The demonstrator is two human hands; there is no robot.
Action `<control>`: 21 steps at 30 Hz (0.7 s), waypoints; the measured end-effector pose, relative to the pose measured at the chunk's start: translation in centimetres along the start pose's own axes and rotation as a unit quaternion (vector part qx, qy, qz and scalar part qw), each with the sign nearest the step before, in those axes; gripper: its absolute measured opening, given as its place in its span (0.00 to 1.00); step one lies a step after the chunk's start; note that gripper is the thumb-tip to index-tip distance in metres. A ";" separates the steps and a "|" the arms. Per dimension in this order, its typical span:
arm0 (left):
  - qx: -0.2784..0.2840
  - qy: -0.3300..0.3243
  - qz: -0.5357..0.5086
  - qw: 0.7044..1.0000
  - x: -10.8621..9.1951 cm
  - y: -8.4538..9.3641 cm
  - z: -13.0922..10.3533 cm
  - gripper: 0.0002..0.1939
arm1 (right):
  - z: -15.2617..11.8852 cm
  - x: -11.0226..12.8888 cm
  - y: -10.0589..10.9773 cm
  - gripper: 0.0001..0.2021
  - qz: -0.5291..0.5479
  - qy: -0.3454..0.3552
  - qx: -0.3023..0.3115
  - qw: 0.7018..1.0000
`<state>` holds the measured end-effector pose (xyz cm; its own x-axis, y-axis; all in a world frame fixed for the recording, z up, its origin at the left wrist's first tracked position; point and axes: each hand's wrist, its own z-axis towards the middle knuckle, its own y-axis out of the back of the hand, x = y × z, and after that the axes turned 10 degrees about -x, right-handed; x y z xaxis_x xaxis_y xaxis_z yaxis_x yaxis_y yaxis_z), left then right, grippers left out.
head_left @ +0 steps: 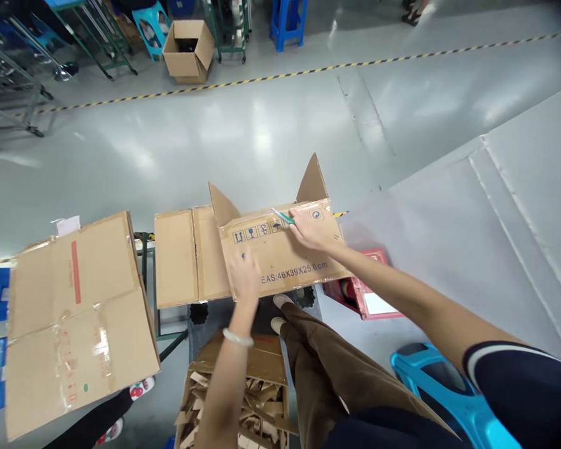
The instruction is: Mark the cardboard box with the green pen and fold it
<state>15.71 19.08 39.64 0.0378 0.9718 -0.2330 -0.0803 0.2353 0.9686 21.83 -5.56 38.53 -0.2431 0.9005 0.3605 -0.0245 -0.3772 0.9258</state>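
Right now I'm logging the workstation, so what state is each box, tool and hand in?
Printed carton: collapsed flat, two flaps sticking up.
Green-handled tool: in the right hand, tip on the carton.
Left hand: pressed flat on the carton.
Scrap box: open, full of cardboard offcuts.
Far box: open on the floor.

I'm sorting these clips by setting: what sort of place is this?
Probably a factory or warehouse packing floor: yellow-black hazard tape on a glossy grey floor, metal racks, and flattened cartons under both hands.
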 end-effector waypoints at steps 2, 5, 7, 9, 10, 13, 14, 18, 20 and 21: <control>0.028 -0.092 -0.030 0.995 -2.6 -1.0 -5.0 0.24 | 1.1 0.5 -2.7 0.27 0.016 -0.015 -0.062 0.998; 0.056 -0.163 -0.053 0.984 -4.5 -3.2 -10.9 0.24 | 1.3 -0.1 -4.6 0.27 0.025 -0.018 -0.109 0.994; 0.057 -0.170 -0.046 0.983 -4.7 -4.4 -13.1 0.24 | 1.4 -1.0 -4.6 0.27 0.026 -0.022 -0.108 0.994; 0.058 -0.176 -0.043 0.982 -4.4 -5.1 -14.0 0.25 | 1.9 -1.7 -4.3 0.26 0.021 -0.032 -0.099 0.994; 0.058 -0.180 -0.045 0.981 -4.3 -5.2 -14.1 0.26 | 2.3 -1.9 -4.1 0.26 0.020 -0.035 -0.095 0.995; 0.058 -0.171 -0.046 0.983 -4.3 -5.1 -13.4 0.27 | 3.9 -2.1 -4.2 0.27 0.015 -0.036 -0.087 0.995; 0.058 -0.162 -0.042 0.984 -4.5 -4.9 -13.0 0.27 | 4.3 -2.1 -4.4 0.27 0.015 -0.034 -0.085 0.996; 0.059 -0.150 -0.025 0.987 -5.7 -4.5 -11.4 0.25 | 5.7 -2.5 -4.8 0.27 0.022 -0.039 -0.085 0.995; 0.064 -0.145 -0.025 0.987 -6.5 -4.4 -10.7 0.24 | 6.0 -3.1 -4.7 0.27 0.024 -0.046 -0.091 0.995; 0.069 -0.143 -0.028 0.987 -6.8 -4.3 -10.5 0.24 | 6.0 -3.3 -4.6 0.27 0.024 -0.048 -0.094 0.994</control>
<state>5.38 11.63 36.20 0.3185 0.9083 -0.2712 0.0664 0.2640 0.9622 28.56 -5.55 33.79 -0.1554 0.8935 0.4213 -0.1980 -0.4460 0.8729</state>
